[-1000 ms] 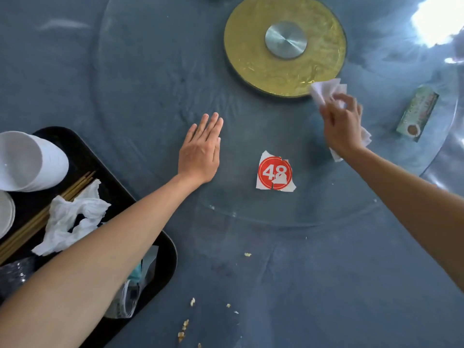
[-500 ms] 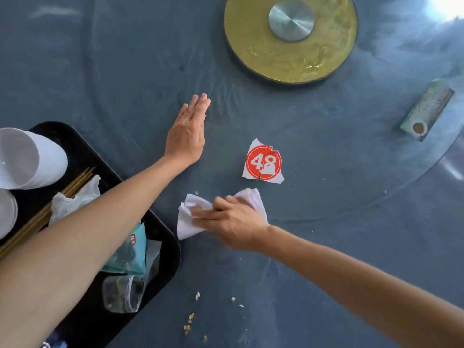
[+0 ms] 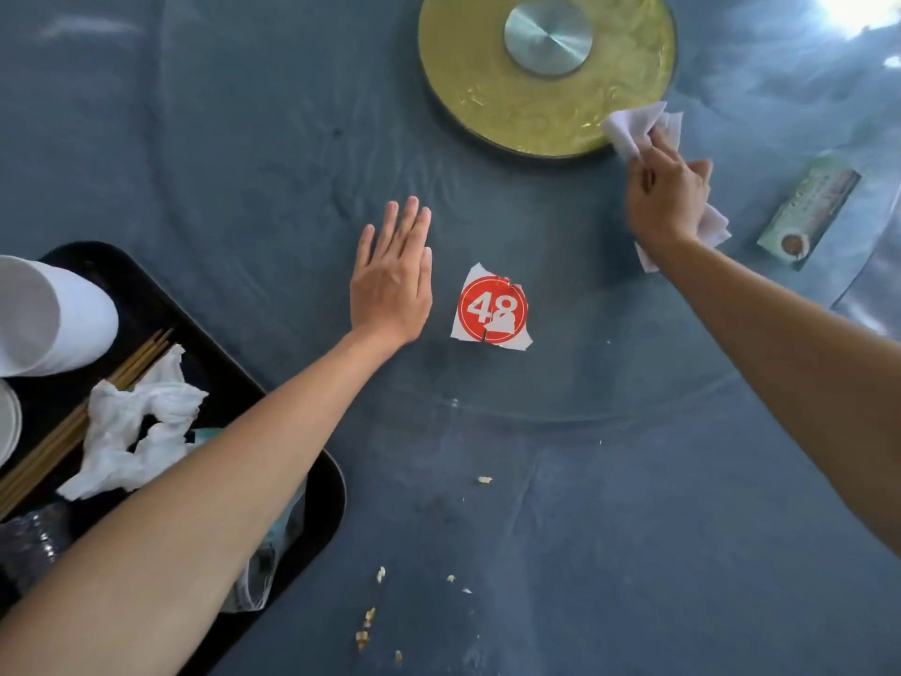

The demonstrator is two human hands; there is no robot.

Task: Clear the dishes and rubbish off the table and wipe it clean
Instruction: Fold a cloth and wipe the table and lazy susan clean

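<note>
1. Head view, far left: a black tray (image 3: 312, 485) sits on the blue table (image 3: 609, 553). In it are a white cup (image 3: 53, 317) lying on its side with its mouth toward the left edge, a bundle of chopsticks (image 3: 73, 422) whose long axis runs from lower left to upper right, a crumpled white napkin (image 3: 131, 431) lying over them, and some clear plastic wrapping (image 3: 258, 573) partly hidden under the left forearm.
2. Next, the left hand (image 3: 392, 280) lies flat on the glass turntable (image 3: 292, 197), fingers straight and close together, pointing away from the person; it holds nothing.
3. Just right of that hand's little-finger side lies a torn paper tag (image 3: 492, 309), white with a red circle marked 48, not touched by either hand.
4. Nearer the person than the tag, small yellow crumbs (image 3: 365, 626) are scattered on the table.
5. Beyond the left fingertips sits a round gold disc (image 3: 487, 90) with a silver hub (image 3: 548, 34).
6. Further right, the right hand (image 3: 668, 197) has its fingers curled round a white tissue (image 3: 629, 126). The tissue sticks out past the fingertips, over the gold disc's rim, and also trails behind the wrist.
7. Right of those knuckles lies a green packet (image 3: 809, 212), long axis running lower left to upper right.
</note>
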